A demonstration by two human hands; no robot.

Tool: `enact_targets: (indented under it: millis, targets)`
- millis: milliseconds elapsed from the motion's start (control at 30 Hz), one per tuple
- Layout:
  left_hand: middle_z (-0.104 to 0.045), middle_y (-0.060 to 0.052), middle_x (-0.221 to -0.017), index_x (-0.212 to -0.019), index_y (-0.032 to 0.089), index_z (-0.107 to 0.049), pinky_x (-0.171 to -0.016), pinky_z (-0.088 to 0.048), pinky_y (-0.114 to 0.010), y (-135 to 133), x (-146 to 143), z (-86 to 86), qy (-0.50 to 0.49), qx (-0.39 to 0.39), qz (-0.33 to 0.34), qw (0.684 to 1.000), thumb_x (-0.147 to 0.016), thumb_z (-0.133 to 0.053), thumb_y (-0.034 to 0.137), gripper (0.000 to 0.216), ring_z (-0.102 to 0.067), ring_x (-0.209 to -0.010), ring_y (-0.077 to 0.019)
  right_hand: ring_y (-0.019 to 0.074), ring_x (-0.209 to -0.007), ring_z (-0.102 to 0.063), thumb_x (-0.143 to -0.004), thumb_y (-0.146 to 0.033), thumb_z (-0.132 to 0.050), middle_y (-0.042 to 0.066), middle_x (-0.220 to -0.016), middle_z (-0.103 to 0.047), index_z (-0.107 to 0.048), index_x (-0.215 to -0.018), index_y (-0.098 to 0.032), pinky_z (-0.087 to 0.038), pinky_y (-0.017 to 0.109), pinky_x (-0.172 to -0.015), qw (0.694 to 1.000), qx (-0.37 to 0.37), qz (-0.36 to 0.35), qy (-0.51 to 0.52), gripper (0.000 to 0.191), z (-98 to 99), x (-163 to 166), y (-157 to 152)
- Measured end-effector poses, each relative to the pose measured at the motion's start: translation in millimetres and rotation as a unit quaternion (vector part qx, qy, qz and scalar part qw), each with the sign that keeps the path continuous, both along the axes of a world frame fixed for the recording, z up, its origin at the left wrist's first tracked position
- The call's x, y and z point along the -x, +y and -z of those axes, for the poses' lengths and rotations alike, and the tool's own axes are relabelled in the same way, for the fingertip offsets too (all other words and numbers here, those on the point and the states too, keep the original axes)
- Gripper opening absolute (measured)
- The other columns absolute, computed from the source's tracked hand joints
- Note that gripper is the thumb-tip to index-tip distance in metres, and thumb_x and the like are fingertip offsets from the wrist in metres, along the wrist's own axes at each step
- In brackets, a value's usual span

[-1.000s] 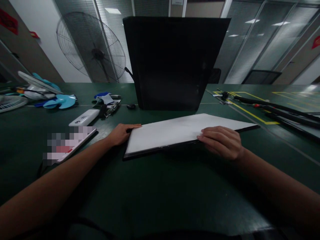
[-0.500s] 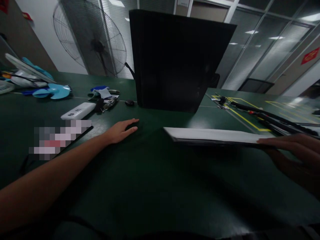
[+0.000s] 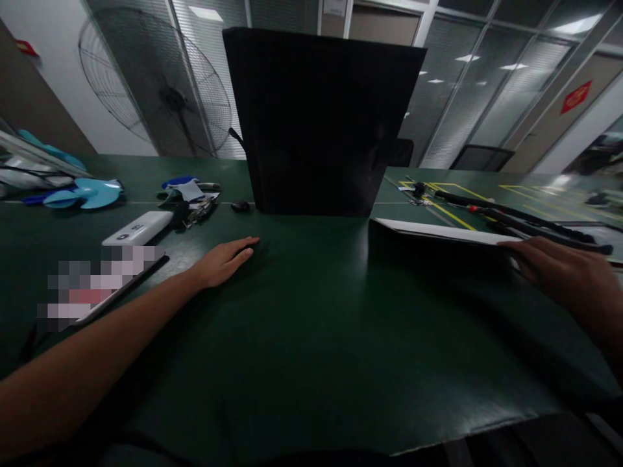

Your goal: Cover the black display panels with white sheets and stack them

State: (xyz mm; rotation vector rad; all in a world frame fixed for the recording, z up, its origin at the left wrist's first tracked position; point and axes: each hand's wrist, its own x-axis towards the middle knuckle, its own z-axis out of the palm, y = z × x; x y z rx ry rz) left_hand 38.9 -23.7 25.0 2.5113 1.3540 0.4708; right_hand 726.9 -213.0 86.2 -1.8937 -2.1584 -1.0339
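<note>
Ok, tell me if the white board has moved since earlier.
Yes: the white board went right, from in front of the black panel to right of its base.

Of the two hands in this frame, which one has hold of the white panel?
The right hand: it grips the white panel near its right end. The left hand is apart from the panel, open, holding nothing visible.
</note>
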Motion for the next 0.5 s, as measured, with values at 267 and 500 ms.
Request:
enact_targets:
  millis: [267, 500]
  targets:
    - [-0.052, -0.012, -0.159, -0.157, 0.015, -0.048, -0.123, -0.038, -0.049, 1.5, 1.5, 0.6, 0.004, 0.0, -0.001, 1.0, -0.103, -0.023, 0.07, 0.081, -0.052, -0.145, -0.0327, 0.0274, -0.121, -0.06, -0.1, -0.02, -0.055, 0.023, -0.141, -0.061, -0.06, -0.143, -0.01, -0.042, 0.037, -0.091, 0.995, 0.06, 0.081, 0.008, 0.044, -2.7, -7.4, 67.2]
    - [-0.051, -0.012, -0.16, -0.157, 0.015, -0.048, -0.123, -0.037, -0.051, -1.3, 0.5, -2.3, 0.003, 0.004, -0.009, 1.0, -0.103, -0.024, 0.068, 0.08, -0.051, -0.145, -0.0331, 0.0243, -0.127, -0.055, -0.105, -0.023, -0.05, 0.018, -0.152, -0.053, -0.047, -0.157, -0.018, -0.039, 0.038, -0.086, 0.995, 0.021, 0.1, 0.02, 0.052, -56.8, -11.9, 101.5]
